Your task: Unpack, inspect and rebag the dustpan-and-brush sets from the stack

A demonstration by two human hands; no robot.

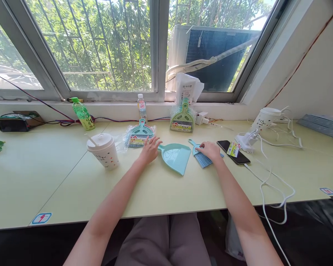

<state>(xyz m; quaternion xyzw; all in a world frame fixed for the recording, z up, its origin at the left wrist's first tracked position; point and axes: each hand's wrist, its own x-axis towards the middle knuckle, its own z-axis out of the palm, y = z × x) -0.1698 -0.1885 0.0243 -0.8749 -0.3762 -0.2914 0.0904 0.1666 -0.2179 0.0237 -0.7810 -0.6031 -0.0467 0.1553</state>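
A light-blue dustpan [175, 157] lies on the table between my hands, its handle pointing left. My left hand [150, 149] is beside that handle's end, fingers stretched out towards a plastic-wrapped dustpan and brush set [140, 135]. Whether a fingertip touches the wrapped set is unclear. To the right, my right hand [210, 150] is closed over a small blue hand brush [203, 160], thumb and fingers near the base of its handle. The brush lies with its bristles towards me; my fingers cover part of it.
Green wrapped dustpan sets [182, 120] stand by the window. A lidded paper cup [104, 153] is on the left, near a green bottle [83, 113]. At right are a phone [240, 158], a power adapter [246, 142], another cup [265, 119] and loose white cables [280, 176] hanging over the edge.
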